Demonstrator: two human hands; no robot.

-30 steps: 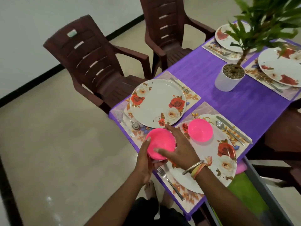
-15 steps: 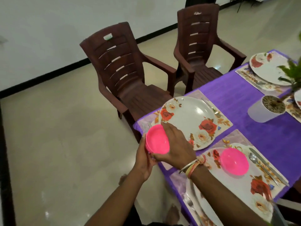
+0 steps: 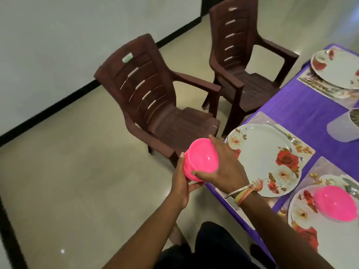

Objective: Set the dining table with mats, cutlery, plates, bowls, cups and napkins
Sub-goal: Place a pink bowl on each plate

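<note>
Bowl step: stack of pink plastic bowls (image 3: 201, 159) held beside the purple-clothed table (image 3: 303, 107)
Your left hand (image 3: 181, 183) cups its base, your right hand (image 3: 225, 167) grips its top rim; next, set 1 on the white rose-patterned plate (image 3: 266, 158)

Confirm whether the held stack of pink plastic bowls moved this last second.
Yes. The stack of pink plastic bowls shifted left: earlier at the near edge of the empty white floral plate, now past its left rim.
</note>
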